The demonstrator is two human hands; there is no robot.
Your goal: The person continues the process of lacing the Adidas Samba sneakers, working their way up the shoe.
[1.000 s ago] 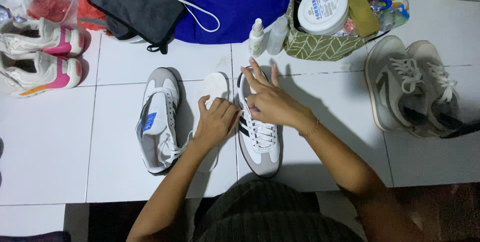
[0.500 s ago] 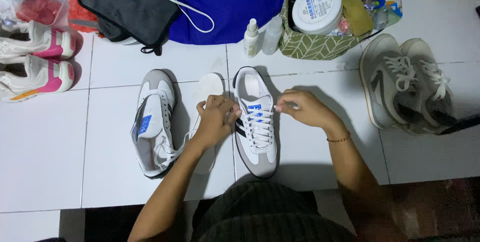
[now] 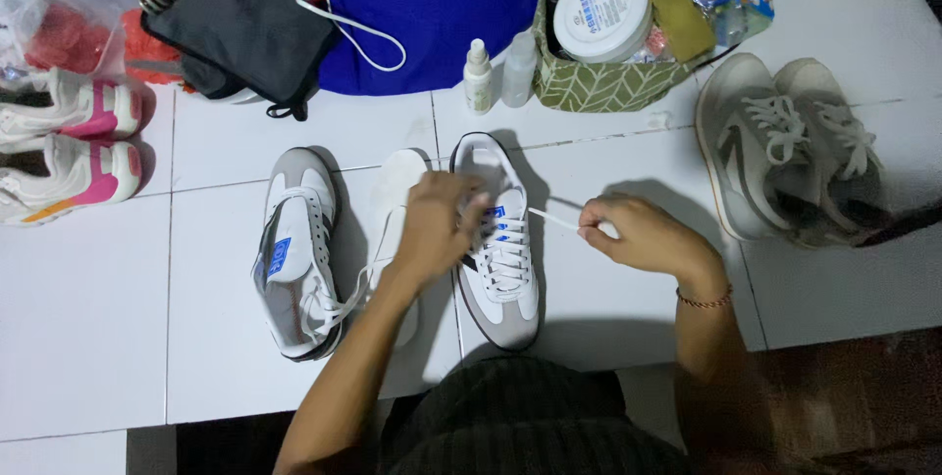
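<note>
White lace [image 3: 551,221]: thin, soft and limp; I'd judge it weighs next to nothing and is best pinched near its tip.
Right hand [image 3: 643,237]: my fingers are closed on the lace end, drawing it taut, out to the side.
Shoe [image 3: 497,239]: white and grey, on the tiled floor before me; probably light, with a firm sole.
Left hand [image 3: 439,225]: curled over the tongue, steadying it.
Other shoe [image 3: 299,249]: just beside, laces loose.

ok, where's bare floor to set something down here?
Free: white tiles left of the grey-and-white sneaker; tiles between the laced white sneaker and grey suede pair. Crowded: top edge, around the blue cloth and green patterned basket.
</note>
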